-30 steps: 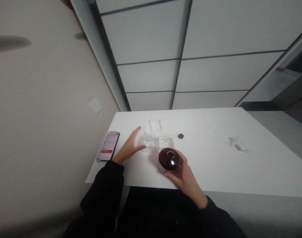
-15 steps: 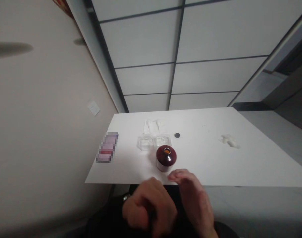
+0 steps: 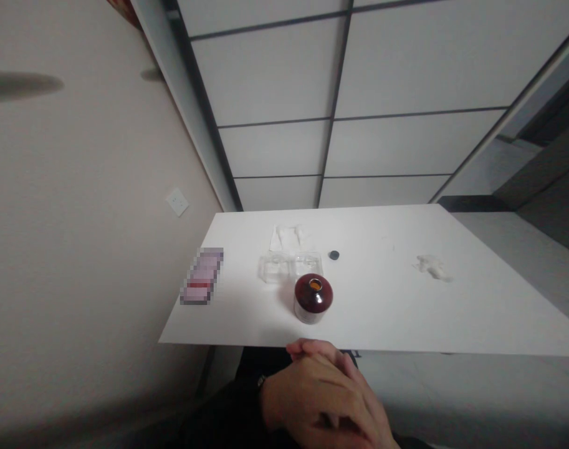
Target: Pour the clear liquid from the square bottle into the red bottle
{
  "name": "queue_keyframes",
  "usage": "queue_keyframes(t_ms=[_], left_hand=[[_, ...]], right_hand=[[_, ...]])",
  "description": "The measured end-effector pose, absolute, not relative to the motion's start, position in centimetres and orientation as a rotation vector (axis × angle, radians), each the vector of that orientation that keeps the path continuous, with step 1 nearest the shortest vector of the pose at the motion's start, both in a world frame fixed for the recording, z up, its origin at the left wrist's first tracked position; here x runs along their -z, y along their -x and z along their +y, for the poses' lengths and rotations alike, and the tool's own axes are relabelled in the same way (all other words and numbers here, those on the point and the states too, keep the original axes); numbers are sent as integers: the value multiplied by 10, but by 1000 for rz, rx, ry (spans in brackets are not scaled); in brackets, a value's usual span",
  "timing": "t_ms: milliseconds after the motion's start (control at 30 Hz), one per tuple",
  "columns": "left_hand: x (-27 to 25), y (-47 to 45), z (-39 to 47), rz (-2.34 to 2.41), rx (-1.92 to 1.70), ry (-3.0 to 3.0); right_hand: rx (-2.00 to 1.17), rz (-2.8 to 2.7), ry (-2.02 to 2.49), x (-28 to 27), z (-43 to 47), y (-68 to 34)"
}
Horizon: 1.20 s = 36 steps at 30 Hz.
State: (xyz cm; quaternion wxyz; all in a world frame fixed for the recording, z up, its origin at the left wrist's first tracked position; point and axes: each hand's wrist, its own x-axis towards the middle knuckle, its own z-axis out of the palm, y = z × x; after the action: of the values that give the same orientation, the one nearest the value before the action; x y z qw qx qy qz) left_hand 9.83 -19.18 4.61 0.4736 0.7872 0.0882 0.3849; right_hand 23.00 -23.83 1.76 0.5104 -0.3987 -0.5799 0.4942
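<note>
Pale panels [image 3: 275, 149] ruled with dark strips stand behind a smooth white bench [image 3: 382, 312]. The jar [image 3: 313, 299], which the right hand was clasping a second ago, now stands upright and free near the bench's front edge, and both hands have drawn back from it to meet just in front. The left grip [image 3: 312, 394] lies over the right grip [image 3: 360, 383]; neither shows any object in it, and how tightly the fingers are curled cannot be told. So the handling looks paused, with the jar set down. Its lid is a glossy, deep-red dome with a bright highlight and an orange-centred ring on top, above a pale, rounded body. Just behind sits a clear, thin-walled tray [image 3: 275, 269], seemingly plastic, in two shallow halves, and beyond it a soft white sheet [image 3: 288, 237] with fluffy-looking pieces. A flat dark disc [image 3: 334, 255] lies near the tray; a crumpled, tissue-like white piece [image 3: 434, 268] rests well to the right.
</note>
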Motion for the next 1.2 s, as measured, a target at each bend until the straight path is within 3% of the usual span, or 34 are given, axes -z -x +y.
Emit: queue_keyframes(t_ms=[100, 233, 367, 600, 933, 1200], left_hand=[[-37, -83, -181, 261, -1281, -1860], [-22, -70, -156, 847, -1673, -1776], [3, -73, -139, 1012, -1382, -1896], [25, -79, -139, 1124, -1166, -1873], [24, -78, -139, 1141, -1154, -1975], [18, -78, -138, 1143, -1138, -2003]], right_hand=[[-1337, -1209, 811, -24, -238, -247], [-995, -1015, 970, -15, -210, -282], [-785, -1083, 1174, -9, -150, -312], [-1072, -1747, 1156, -4, -63, -319], [-1096, -1717, 1182, 16, -51, -300], [-945, -1481, 1190, -11, -80, -325]])
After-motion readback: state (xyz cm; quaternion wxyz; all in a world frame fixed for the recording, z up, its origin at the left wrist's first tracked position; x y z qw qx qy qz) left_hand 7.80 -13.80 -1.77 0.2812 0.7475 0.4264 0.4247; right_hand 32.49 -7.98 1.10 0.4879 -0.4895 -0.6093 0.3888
